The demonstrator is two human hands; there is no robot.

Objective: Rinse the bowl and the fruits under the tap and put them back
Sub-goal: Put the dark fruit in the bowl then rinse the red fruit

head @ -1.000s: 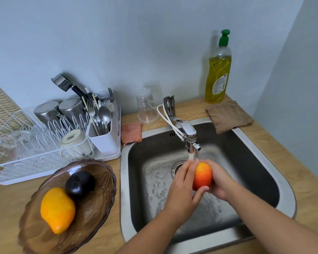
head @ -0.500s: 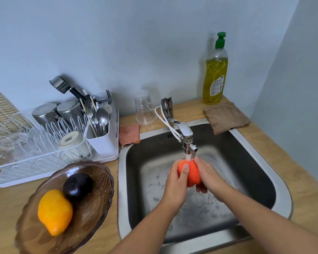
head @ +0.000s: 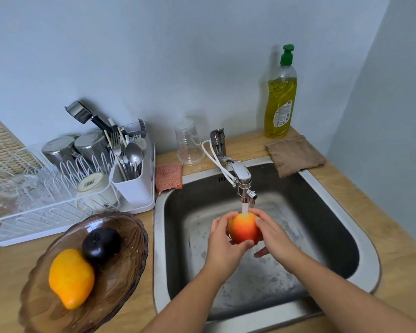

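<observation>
**Change noted.** The red fruit [head: 244, 228] has been turned in the stream over the last half second. A yellow-orange crown now faces up where a plain red side showed, and the water [head: 245, 209] lands on top of it. Both hands have kept their hold throughout.

- **Left hand** [head: 222, 246]: grips the fruit's 9 o'clock side, fingers [head: 218, 222] curled round it, thumb under the near face.
- **Right hand** [head: 273, 233]: holds the 3 o'clock side, fingers curled against it.

**Judgement.** This fruit is being rinsed on all sides. Its return to the bowl is outstanding.

**Location.** The fruit is held over the sink [head: 159, 236], directly below the tap [head: 242, 175] and clear of the basin floor.

**Clearances.**
- The bowl [head: 141, 228] stands on the worktop [head: 3, 267] at 9 o'clock of the sink, just beside its rim.
- It holds an orange fruit [head: 70, 277] and a dark fruit [head: 101, 243], which touch each other. Free room remains at the bowl's 3 o'clock side.
- The route from tap to bowl crosses only the sink rim.
- The drying rack [head: 34, 212] stands close at the bowl's 12 o'clock, so the approach should stay low and on the near side.
</observation>
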